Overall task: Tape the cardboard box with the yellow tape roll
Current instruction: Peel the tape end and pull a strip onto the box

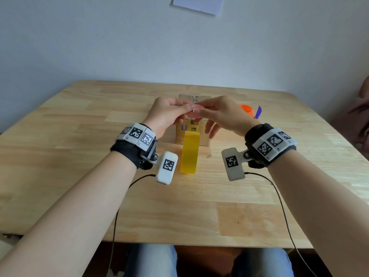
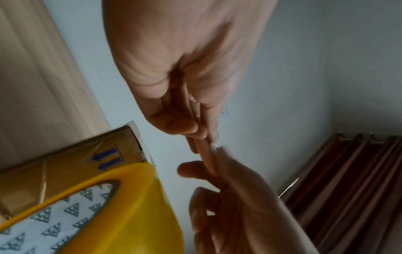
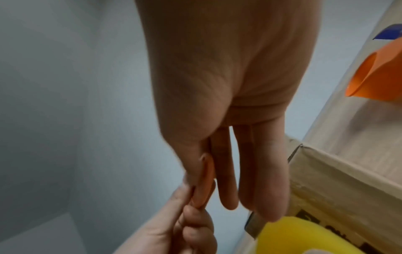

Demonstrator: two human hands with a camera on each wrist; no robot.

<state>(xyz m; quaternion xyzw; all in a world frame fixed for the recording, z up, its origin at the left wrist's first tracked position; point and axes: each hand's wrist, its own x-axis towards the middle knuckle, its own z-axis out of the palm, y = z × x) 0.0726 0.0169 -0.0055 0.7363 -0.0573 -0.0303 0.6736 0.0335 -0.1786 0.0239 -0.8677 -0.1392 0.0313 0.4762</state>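
A small cardboard box (image 1: 201,139) stands mid-table. The yellow tape roll (image 1: 189,154) stands on its edge against the box's near side; no hand touches it. Both hands hover above the box and pinch one small flat pink-orange piece (image 1: 195,113) between them. My left hand (image 1: 185,108) holds its left end with thumb and fingertips. My right hand (image 1: 199,110) pinches the other end with thumb and forefinger, its other fingers straight. In the wrist views the piece (image 2: 205,154) (image 3: 204,185) shows edge-on, above the roll (image 2: 130,206) (image 3: 304,235). What the piece is cannot be told.
An orange object (image 1: 247,109) and a purple one (image 1: 258,112) lie on the wooden table (image 1: 79,176) just right of the box. A wall rises behind the table's far edge. Cables trail from both wrists toward the near edge.
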